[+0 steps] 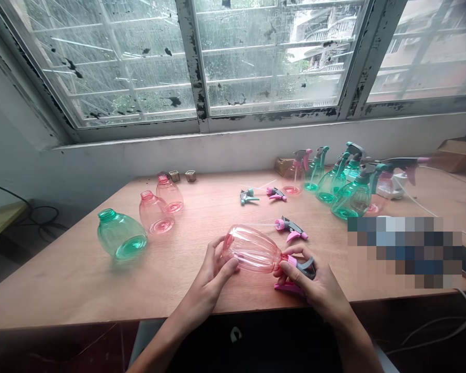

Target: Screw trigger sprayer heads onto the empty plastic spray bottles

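A clear pink spray bottle (252,248) lies sideways between my hands, above the front of the table. Its base end rests in my left hand (213,272), with the thumb along the lower side and the fingers behind. At the neck, my right hand (306,277) grips a pink and grey trigger sprayer head (305,267) that meets the bottle's mouth. The pink trigger shows below my right fingers. Whether the collar is threaded on, I cannot tell. Just beyond lies a loose pink and grey sprayer head (291,229) with its tube pointing left.
To the left stand a green bottle (122,235) and two pink bottles (155,213) without heads. Two more sprayer heads (249,197) lie farther back. Several bottles with heads, including a green one (351,199), crowd the back right. A pixelated patch hides part of the right side.
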Demonstrator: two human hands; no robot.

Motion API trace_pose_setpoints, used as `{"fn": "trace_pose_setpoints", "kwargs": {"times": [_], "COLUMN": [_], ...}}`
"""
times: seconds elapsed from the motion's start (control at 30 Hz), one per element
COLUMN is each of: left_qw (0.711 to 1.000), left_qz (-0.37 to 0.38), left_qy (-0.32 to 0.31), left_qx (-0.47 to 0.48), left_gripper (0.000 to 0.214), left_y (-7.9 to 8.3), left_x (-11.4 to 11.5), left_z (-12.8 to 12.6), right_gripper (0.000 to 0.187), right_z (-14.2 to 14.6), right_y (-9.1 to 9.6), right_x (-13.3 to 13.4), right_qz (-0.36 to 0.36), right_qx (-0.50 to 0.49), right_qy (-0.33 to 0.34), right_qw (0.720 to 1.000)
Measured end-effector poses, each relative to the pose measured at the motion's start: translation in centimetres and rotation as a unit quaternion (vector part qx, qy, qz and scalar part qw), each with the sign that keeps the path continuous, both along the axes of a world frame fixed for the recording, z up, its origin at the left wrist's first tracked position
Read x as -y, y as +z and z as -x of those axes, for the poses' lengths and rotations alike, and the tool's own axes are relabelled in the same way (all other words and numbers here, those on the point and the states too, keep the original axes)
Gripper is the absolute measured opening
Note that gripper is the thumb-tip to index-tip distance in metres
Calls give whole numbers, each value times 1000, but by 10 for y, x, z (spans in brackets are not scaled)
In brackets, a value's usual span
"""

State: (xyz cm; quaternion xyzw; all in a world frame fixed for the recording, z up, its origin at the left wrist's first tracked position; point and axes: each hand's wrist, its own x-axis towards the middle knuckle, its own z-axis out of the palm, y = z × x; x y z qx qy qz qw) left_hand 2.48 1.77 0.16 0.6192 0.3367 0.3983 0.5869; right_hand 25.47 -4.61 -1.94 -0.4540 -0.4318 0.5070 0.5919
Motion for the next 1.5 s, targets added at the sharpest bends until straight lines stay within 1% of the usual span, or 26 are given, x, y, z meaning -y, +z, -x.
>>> {"fn": "trace_pose_setpoints", "kwargs": {"times": [0.2,0.6,0.77,0.9,1.03,1.17,1.37,1.5], "left_qw": [1000,1000,1000,1000,1000,1000,999,999], "left_qz": [8,-17,-8,1,-1,-11,-13,-15], "left_qy": [-2,-10,-15,-1,31,22,2,12], "left_qx": [-16,8,20,18,4,-6,-33,-41], "left_gripper": [55,48,49,50,42,38,56,58], "left_y": [3,0,-2,2,7,7,8,11], "left_x": [3,0,-2,2,6,4,4,7], "left_z": [-1,1,2,0,-1,-1,-2,-2], "right_gripper": [40,41,41,42,43,42,43,42], "right_z": [0,0,0,1,1,1,1,1], "right_y": [-1,-2,-2,-1,1,1,2,3], "right_x": [0,-1,-1,0,1,1,0,0], "right_qz": [0,-1,-4,4,19,14,17,16], "right_qx": [4,0,0,-5,-15,-10,-12,-8], "right_qy": [2,-4,-3,-4,-8,-5,-3,0], "right_qw": [1000,1000,1000,1000,1000,1000,1000,1000]}}
